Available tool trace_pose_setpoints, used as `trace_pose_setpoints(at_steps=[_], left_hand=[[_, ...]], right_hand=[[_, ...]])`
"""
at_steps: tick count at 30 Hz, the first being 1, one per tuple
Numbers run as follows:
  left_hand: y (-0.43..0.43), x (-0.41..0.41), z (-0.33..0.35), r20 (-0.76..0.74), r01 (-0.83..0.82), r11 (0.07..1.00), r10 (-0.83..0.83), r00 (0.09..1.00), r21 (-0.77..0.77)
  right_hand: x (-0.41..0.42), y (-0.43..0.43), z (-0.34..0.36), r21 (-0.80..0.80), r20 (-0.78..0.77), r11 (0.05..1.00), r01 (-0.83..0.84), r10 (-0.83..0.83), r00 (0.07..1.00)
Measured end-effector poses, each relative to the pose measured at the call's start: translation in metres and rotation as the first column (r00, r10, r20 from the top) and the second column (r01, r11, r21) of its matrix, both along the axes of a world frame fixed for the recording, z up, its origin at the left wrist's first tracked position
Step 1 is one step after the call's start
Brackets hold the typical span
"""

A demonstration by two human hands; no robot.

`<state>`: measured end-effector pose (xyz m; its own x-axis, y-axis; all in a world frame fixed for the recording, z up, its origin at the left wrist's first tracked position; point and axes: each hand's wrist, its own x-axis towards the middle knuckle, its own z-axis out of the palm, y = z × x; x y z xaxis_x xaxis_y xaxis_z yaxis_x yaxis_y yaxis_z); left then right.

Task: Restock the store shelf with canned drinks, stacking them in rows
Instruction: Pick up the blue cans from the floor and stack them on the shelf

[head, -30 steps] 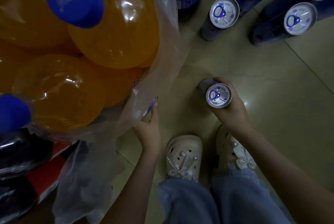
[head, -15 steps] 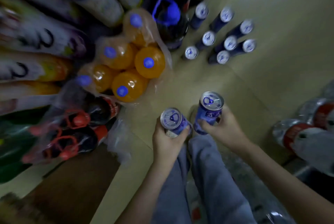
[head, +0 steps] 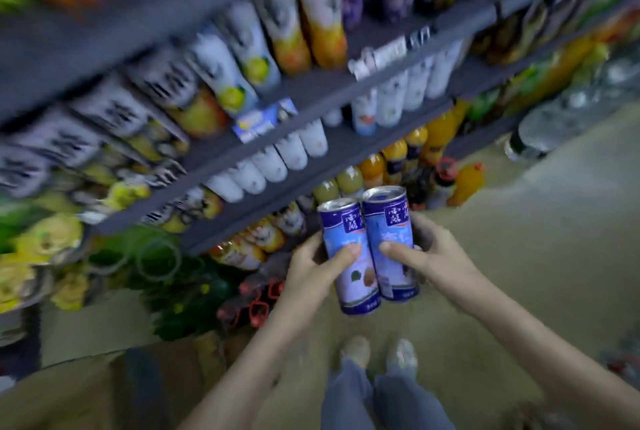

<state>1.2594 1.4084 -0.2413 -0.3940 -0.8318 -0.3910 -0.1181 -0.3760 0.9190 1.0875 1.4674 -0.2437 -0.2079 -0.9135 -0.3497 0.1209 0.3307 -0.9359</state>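
I hold two tall blue drink cans upright and side by side in front of me. My left hand (head: 313, 265) grips the left can (head: 346, 256), thumb across its front. My right hand (head: 427, 258) grips the right can (head: 389, 239) the same way. The cans touch each other. Behind them rises the grey store shelf (head: 311, 90), its tiers crowded with white and yellow bottles. The picture is blurred by head motion.
Orange and green bottles (head: 394, 159) fill the lowest tier just beyond the cans. Dark bottles with red handles (head: 256, 298) stand on the floor at my left. A brown cardboard box (head: 104, 388) lies at lower left. Wrapped bottle packs (head: 554, 124) sit far right. My feet (head: 377, 353) are below.
I have risen from a crouch at the floor, where I picked up the two cans. The view swung up from the floor to the shelf, and both cans now stand upright together.
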Motion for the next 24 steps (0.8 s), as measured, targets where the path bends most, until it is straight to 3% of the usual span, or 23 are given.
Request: trace_pose_setpoints(at_steps=[4,8,15,24], left_hand=[[-0.013,0.022,0.096,-0.062,-0.049,0.987,0.039,0.997,-0.153],[-0.029,0.049,0.174,-0.135,-0.221,0.935,0.190,0.973,-0.279],[-0.047,0.124,0.267,-0.272,-0.395,0.839,0.308,0.911,-0.373],[-0.084,0.224,0.377,-0.382,-0.441,0.594,0.232,0.895,-0.673]], right_hand=[[0.014,-0.028,0.093,-0.168,0.022,0.981,-0.100,0.105,0.994],[0.035,-0.056,0.168,-0.299,0.041,0.939,-0.170,0.191,0.981],[0.082,-0.095,0.261,-0.465,0.000,0.846,-0.260,0.294,0.956],[0.163,-0.153,0.357,-0.691,-0.179,0.655,-0.306,0.256,0.950]])
